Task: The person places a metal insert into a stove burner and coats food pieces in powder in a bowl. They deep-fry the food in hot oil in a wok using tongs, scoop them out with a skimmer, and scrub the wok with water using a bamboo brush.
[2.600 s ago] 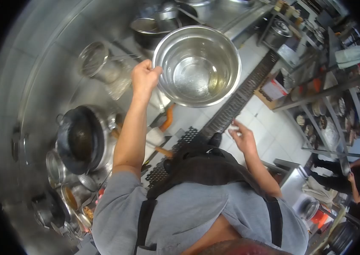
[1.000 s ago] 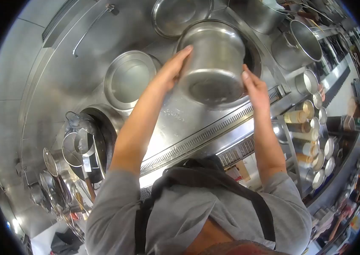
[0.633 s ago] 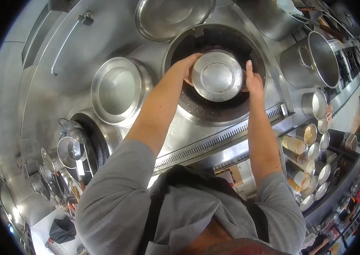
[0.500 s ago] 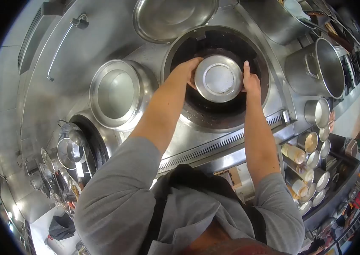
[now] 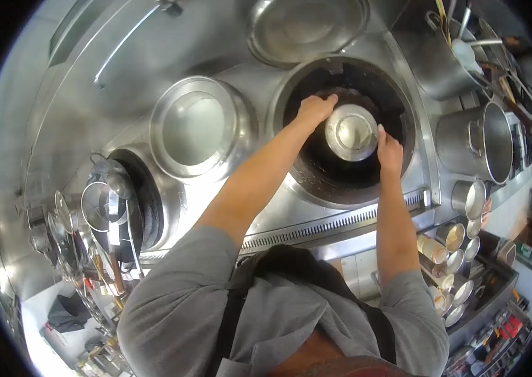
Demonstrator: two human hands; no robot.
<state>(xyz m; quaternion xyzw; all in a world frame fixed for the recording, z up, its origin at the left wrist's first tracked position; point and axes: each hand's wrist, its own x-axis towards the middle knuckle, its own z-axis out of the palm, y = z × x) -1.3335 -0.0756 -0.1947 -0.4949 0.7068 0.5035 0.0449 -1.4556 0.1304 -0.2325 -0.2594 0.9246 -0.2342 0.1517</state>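
A round, shiny metal bowl is inside the wide dark stove well, with a pale ring at its middle. I cannot tell whether it is upside down. My left hand is at its upper left rim, fingers bent and partly hidden. On the opposite side my right hand grips the rim, thumb pointing up along the edge. What lies beneath the bowl is hidden.
Left of the well stands a wide metal pot with cloudy liquid. A large round metal lid leans behind. Tall stockpots and seasoning containers line the right; a dark wok with strainers sits at left.
The bowl looks smaller and deeper in the well, both hands having moved down with it. My left hand sits higher on its rim. The whole view has shifted.
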